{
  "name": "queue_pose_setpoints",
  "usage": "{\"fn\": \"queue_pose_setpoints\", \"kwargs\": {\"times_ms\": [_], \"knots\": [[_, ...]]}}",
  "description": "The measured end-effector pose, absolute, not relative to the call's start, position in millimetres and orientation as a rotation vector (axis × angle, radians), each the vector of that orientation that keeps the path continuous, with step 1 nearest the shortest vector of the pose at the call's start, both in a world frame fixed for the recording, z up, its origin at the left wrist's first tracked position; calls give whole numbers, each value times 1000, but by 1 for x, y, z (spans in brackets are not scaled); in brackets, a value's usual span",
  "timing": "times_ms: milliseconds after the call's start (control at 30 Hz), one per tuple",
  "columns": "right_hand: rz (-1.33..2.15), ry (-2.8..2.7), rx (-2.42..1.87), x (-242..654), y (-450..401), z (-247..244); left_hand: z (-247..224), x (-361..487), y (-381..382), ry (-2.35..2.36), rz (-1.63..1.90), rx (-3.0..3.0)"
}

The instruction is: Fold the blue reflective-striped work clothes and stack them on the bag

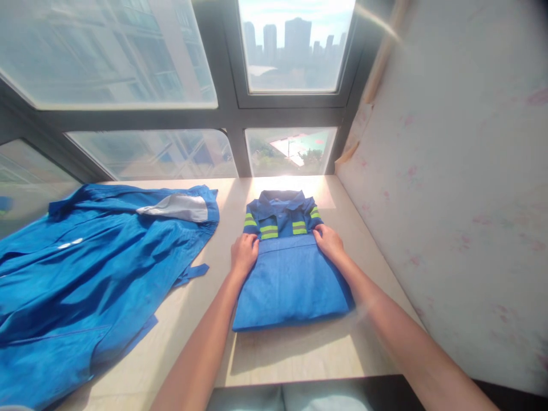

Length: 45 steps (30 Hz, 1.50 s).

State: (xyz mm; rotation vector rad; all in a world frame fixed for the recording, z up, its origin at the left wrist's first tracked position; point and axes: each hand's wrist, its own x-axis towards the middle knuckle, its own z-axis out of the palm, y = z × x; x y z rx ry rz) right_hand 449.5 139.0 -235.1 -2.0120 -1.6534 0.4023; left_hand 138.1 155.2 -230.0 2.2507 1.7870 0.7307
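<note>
A blue work jacket (293,279) lies neatly folded on the pale tabletop, collar toward the window. Yellow-green striped bands show on its chest and sleeves. Its lower part is folded up over the front, with the straight hem just below the chest bands. My left hand (245,252) grips the left end of that hem, fingers closed on the cloth. At the right end, my right hand (330,242) pinches the same folded edge between thumb and fingers. The undersides of both grips are hidden.
A second blue garment (115,262), unfolded and wrinkled, with a white patch near its far end, covers the left of the table (257,359). Grey-framed windows (291,103) rise behind. A flower-patterned wall (454,200) borders the right side.
</note>
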Motion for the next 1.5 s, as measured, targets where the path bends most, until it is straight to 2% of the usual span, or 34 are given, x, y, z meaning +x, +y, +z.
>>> {"fn": "queue_pose_setpoints", "kwargs": {"times_ms": [167, 300, 600, 833, 1033, 1300, 1500], "knots": [[161, -1836, -1745, 446, 112, -231, -225, 129, 137, 1624, 855, 2350], [130, -1961, -1485, 465, 81, -235, -223, 104, 113, 1288, 776, 2478], [345, -2248, -1237, 515, 64, -236, -217, 56, 112, 960, 461, 2724], [364, -2448, -1189, 525, 72, -220, -205, 45, 131, 738, 297, 2769], [381, -2329, -1247, 522, 73, -235, -204, 42, 136, 698, 238, 2789], [581, -2065, -1318, 515, 79, -248, -225, 38, 132, 720, 239, 2844], [583, -2077, -1309, 518, 76, -247, -242, 37, 130, 802, 356, 2797]]}}
